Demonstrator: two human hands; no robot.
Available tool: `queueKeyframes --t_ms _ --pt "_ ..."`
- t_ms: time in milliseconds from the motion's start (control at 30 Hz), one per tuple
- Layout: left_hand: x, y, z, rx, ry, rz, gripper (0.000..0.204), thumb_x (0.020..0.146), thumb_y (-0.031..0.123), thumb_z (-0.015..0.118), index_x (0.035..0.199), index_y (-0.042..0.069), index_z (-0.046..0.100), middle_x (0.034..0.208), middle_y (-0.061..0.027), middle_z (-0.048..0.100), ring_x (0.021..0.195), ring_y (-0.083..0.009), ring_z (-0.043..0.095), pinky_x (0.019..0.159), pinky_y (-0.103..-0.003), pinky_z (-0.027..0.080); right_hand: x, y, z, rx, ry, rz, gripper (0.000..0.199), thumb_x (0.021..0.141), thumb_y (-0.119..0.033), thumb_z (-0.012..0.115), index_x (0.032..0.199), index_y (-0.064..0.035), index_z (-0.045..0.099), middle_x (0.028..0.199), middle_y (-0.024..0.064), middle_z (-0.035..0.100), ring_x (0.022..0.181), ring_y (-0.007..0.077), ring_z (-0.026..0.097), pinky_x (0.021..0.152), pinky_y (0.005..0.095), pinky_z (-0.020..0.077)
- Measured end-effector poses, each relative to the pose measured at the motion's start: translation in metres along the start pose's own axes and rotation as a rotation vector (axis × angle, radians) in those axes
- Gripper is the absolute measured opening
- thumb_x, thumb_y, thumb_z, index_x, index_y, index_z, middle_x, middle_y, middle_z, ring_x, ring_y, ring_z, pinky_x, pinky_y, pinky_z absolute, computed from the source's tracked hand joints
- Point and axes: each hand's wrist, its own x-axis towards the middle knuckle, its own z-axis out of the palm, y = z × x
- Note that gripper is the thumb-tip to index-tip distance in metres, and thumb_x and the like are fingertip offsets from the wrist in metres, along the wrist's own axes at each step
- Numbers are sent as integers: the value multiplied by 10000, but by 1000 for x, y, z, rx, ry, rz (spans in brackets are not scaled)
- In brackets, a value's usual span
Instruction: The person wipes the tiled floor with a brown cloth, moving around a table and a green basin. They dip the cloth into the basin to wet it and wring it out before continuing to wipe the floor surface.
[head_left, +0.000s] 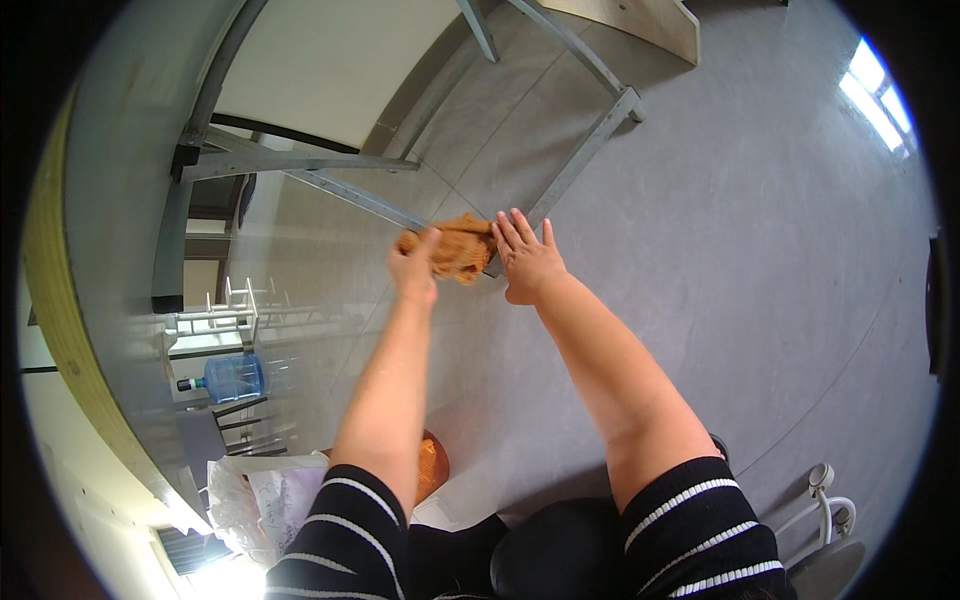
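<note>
A large blue water bottle (232, 378) is seen lying on its side at the left, beside a white rack (222, 312); what it holds cannot be told. Lower down, a white plastic bag (262, 500) is seen by the left sleeve, its contents hidden, with an orange rounded object (432, 464) just beside it. An orange-brown knitted cloth (456, 247) is held up in front of the body, between the two hands. The left hand (414, 266) is closed on the cloth's left edge, fingers curled into the fabric. The right hand (526, 261) is spread flat with its fingers extended, its fingertips touching or just beside the cloth's right edge, and nothing is clasped in it. Below the hands a smooth grey floor (740, 260) is spread out, crossed by the grey metal legs of a table frame (590, 140) and a pale tabletop (330, 60).
</note>
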Motion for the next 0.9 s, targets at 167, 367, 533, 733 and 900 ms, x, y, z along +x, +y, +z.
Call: queueKeyframes --t_ms 167,367,533,733,900 --pt "54 133 -13 -161 232 341 480 798 131 802 1170 -60 565 1118 -134 634 927 -232 656 817 -352 585 2 1 7 9 5 -7 907 789 -204 561 1553 -49 97 1633 79 61 1510 257 -12 1193 522 100" --pt "43 75 3 -3 188 463 479 825 180 785 1187 -54 575 1157 -140 636 1010 -226 627 875 -346 536 0 -1 6 8 5 -22 898 789 -191 548 1552 -43 98 1631 96 61 1510 261 -12 1194 518 93" --pt "-31 -37 29 222 87 76 503 808 110 788 1230 -13 544 1201 -109 600 1052 -184 588 923 -325 478 -1 -2 -1 16 -1 -33 896 797 -207 552 1553 -47 98 1634 86 57 1510 256 -12 1193 526 83" --pt "-20 3 47 379 236 28 520 741 26 774 1182 -32 503 1122 -154 587 993 -236 609 852 -352 519 1 0 -1 38 -4 -8 914 792 -211 564 1556 -57 86 1636 68 50 1511 247 -16 1191 536 78" --pt "3 78 64 276 530 218 634 729 -4 706 1260 -40 363 1204 -192 497 1043 -299 598 840 -388 586 -1 7 4 16 -5 3 922 785 -205 561 1555 -51 78 1636 75 47 1511 251 -18 1192 531 81"
